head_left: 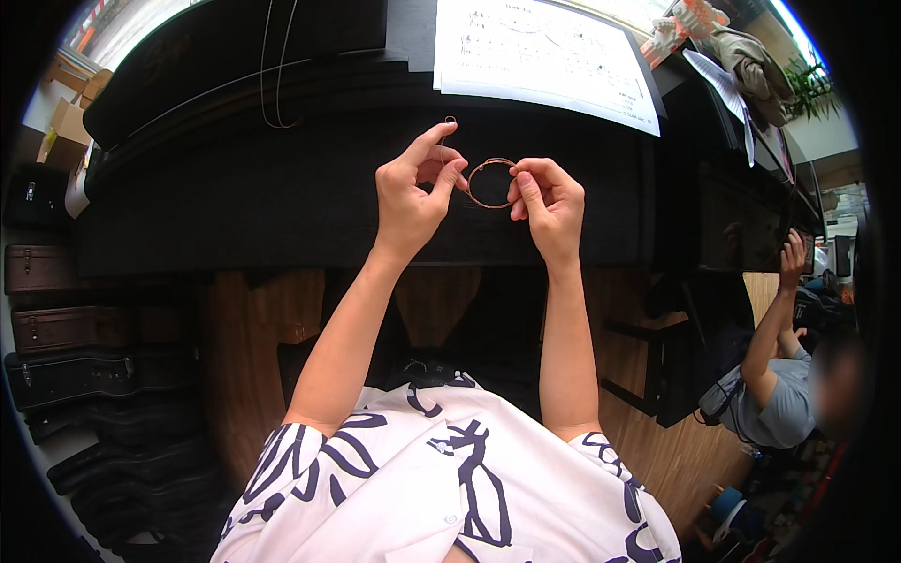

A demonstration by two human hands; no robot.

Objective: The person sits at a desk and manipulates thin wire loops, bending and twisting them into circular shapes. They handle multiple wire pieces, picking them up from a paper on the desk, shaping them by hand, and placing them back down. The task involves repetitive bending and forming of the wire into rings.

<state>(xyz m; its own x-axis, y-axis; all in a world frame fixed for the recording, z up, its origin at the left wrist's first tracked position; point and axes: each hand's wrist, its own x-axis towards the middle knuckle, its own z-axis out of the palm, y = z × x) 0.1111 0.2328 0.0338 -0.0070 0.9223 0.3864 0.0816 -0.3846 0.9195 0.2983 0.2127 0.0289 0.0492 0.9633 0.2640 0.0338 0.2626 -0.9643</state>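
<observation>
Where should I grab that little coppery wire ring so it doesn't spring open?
Probably pinch the coiled wire ring at opposite edges, from left and right, as the left hand and right hand do. Its loop is thin and open, so only the rim offers hold.

white printed sheet (544,56) w/ black markings, flat on black piano top, upper centre-right, brown cardboard boxes (64,120) stacked at far upper left edge, small phone-like screen (809,251) in other person's raised hand, far right, too small to read
</observation>
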